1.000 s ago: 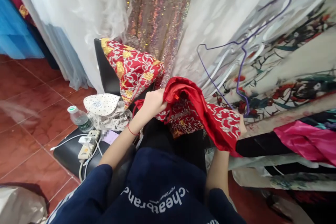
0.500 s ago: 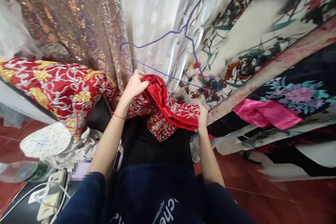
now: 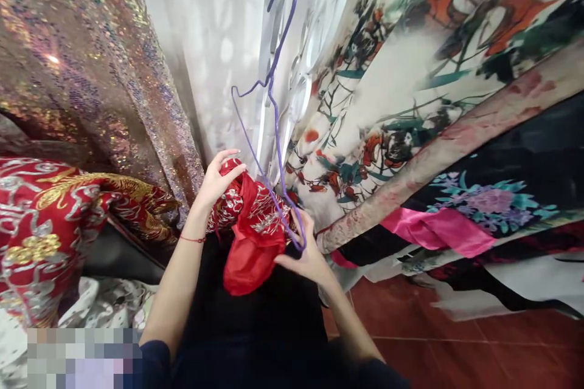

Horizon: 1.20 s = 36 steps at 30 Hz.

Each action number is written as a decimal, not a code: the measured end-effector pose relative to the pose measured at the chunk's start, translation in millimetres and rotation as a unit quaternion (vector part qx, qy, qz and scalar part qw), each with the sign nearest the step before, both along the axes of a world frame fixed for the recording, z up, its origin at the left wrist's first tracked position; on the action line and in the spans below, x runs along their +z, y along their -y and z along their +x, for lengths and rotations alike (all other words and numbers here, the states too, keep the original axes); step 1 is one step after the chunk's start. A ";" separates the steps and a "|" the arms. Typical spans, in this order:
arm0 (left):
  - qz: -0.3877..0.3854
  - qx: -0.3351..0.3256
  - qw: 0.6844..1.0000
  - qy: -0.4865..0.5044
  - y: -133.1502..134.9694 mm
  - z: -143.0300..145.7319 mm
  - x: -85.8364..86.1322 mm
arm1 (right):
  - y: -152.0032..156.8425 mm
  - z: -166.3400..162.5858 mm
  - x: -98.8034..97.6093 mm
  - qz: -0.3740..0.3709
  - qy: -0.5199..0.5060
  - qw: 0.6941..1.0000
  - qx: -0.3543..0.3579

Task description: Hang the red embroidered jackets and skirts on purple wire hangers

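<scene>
My left hand (image 3: 218,177) grips the upper edge of a red embroidered garment (image 3: 249,231) with silver patterning. The garment's plain red lining hangs down in front of my lap. My right hand (image 3: 306,253) holds the lower corner of a purple wire hanger (image 3: 274,109) against the garment's right side. The hanger's hook points upward among hanging white fabric. A thin red cord circles my left wrist.
Sequined brown fabric (image 3: 82,73) hangs at left above a red and gold embroidered cloth (image 3: 50,219) on a black seat. White sheer fabric (image 3: 219,42) and floral printed garments (image 3: 433,73) hang ahead and right, with a pink cloth (image 3: 433,231). Red tiled floor (image 3: 456,346) lies below right.
The view swung right and up. My right hand let go of the garment's corner and took the hanger's lower end. The garment now hangs bunched from my left hand.
</scene>
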<state>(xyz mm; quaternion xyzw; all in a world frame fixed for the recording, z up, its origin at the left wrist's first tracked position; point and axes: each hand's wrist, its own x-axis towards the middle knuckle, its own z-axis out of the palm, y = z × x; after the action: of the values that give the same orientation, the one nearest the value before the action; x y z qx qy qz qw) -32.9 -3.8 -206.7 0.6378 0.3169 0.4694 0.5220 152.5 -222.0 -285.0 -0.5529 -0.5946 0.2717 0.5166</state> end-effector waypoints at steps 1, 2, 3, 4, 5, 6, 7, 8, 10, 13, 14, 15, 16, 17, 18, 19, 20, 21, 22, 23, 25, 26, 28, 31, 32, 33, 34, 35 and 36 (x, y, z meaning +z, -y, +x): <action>0.027 0.020 0.999 -0.015 -2.6 1.3 1.1 | -2.2 -5.8 -3.5 0.004 0.075 0.997 0.016; 0.051 0.036 0.998 -0.029 -5.1 1.2 2.6 | -5.0 -8.6 -7.7 0.008 0.149 0.989 0.020; 0.069 0.048 0.996 -0.039 -7.4 0.2 4.2 | -8.2 -8.9 -12.7 0.012 0.217 0.976 0.012; 0.080 0.057 0.994 -0.042 -9.5 -1.4 5.5 | -11.2 -7.6 -17.8 0.016 0.275 0.961 -0.004; 0.084 0.064 0.994 -0.038 -11.3 -3.2 6.4 | -13.5 -5.7 -22.8 0.020 0.323 0.946 -0.021; 0.081 0.071 0.994 -0.029 -13.0 -4.7 6.7 | -14.8 -4.0 -27.0 0.026 0.362 0.931 -0.040; 0.073 0.077 0.994 -0.018 -14.5 -5.6 6.3 | -14.9 -3.3 -30.1 0.031 0.394 0.917 -0.056; 0.062 0.083 0.995 -0.006 -16.0 -5.8 5.5 | -13.8 -4.1 -31.9 0.036 0.422 0.903 -0.067; 0.036 0.091 0.995 0.014 -18.7 -3.6 2.8 | -9.5 -11.0 -32.3 0.065 0.467 0.880 -0.052; 0.015 0.092 0.995 0.033 -20.4 3.8 -0.2 | -5.6 -31.2 -28.8 0.155 0.533 0.830 0.059; 0.016 0.090 0.995 0.034 -19.9 6.2 -0.4 | -6.9 -38.6 -27.1 0.182 0.553 0.807 0.098; 0.020 0.087 0.995 0.032 -18.8 8.3 -0.1 | -10.1 -45.7 -24.8 0.202 0.569 0.787 0.127; 0.024 0.082 0.996 0.029 -17.0 9.8 0.6 | -15.1 -52.0 -21.9 0.216 0.581 0.771 0.146; 0.027 0.077 0.996 0.025 -14.9 10.6 1.6 | -21.9 -57.3 -18.3 0.226 0.589 0.760 0.156; 0.030 0.071 0.997 0.020 -12.6 10.8 2.9 | -30.2 -61.5 -14.0 0.233 0.594 0.754 0.158; 0.033 0.065 0.997 0.016 -10.2 10.3 4.3 | -39.5 -64.3 -9.4 0.235 0.598 0.751 0.156; 0.035 0.059 0.998 0.012 -8.0 9.1 5.7 | -49.2 -65.9 -4.9 0.229 0.602 0.750 0.152; 0.037 0.056 0.998 0.010 -6.2 7.2 7.0 | -58.8 -66.0 -1.0 0.216 0.607 0.750 0.149; 0.038 0.055 0.998 0.009 -4.9 4.7 8.0 | -67.4 -64.7 2.0 0.196 0.612 0.752 0.148; 0.039 0.057 0.998 0.009 -4.3 1.5 8.8 | -74.4 -62.1 3.9 0.173 0.617 0.754 0.148; 0.036 0.066 0.997 0.008 -5.2 -6.2 8.9 | -81.3 -53.8 4.2 0.125 0.621 0.758 0.152; 0.034 0.073 0.997 0.008 -6.7 -10.4 8.2 | -80.4 -48.7 3.0 0.107 0.619 0.762 0.154; 0.027 0.093 0.995 0.020 -11.6 -17.9 5.9 | -70.2 -38.6 -0.5 0.087 0.606 0.774 0.162; -0.007 0.129 0.990 0.062 -20.7 -23.6 1.7 | -41.3 -26.7 -5.2 0.098 0.586 0.778 0.205; -0.030 0.139 0.987 0.076 -23.3 -23.8 0.8 | -31.2 -23.7 -6.4 0.103 0.586 0.773 0.219; -0.057 0.146 0.984 0.088 -25.3 -23.3 0.1 | -22.2 -20.8 -7.9 0.105 0.592 0.766 0.228; -0.083 0.150 0.980 0.099 -26.7 -22.4 -0.2 | -15.0 -17.8 -9.8 0.102 0.602 0.758 0.230; -0.105 0.152 0.977 0.107 -27.4 -21.2 -0.4 | -9.9 -14.2 -12.1 0.095 0.614 0.749 0.229; -0.119 0.152 0.974 0.114 -27.7 -20.1 -0.5 | -6.9 -9.9 -14.8 0.087 0.626 0.741 0.225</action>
<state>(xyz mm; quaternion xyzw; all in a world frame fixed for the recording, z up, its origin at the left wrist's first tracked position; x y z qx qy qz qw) -53.0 24.0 -207.2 0.4576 0.4023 0.5720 0.5492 142.6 -215.2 -299.8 -0.4009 -0.9126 -0.0800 -0.0021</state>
